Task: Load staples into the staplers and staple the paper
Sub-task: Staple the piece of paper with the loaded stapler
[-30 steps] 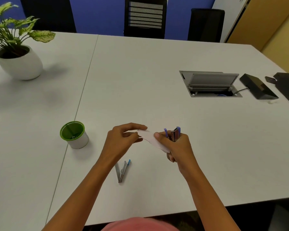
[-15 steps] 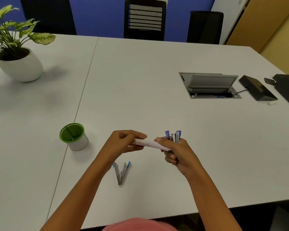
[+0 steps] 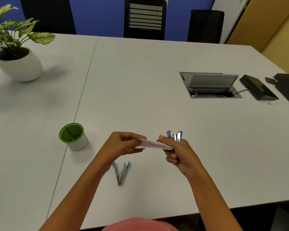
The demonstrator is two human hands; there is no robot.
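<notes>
My left hand (image 3: 123, 144) pinches the left end of a small folded white paper (image 3: 153, 144) held above the table. My right hand (image 3: 177, 152) grips a purple-tipped metal stapler (image 3: 175, 136) upright, its tips poking up above my fingers, and its thumb rests on the paper's right end. A second stapler (image 3: 121, 173) with blue tips lies splayed open in a V on the table, just below my left wrist.
A white cup with a green rim (image 3: 73, 136) stands left of my hands. A potted plant (image 3: 15, 52) sits far left. An open cable hatch (image 3: 210, 85) and black devices (image 3: 259, 90) lie at the right. Chairs stand beyond the table.
The paper has turned from a slanted sheet to a nearly flat, edge-on strip between my hands. Both hands stayed close together above the table.
</notes>
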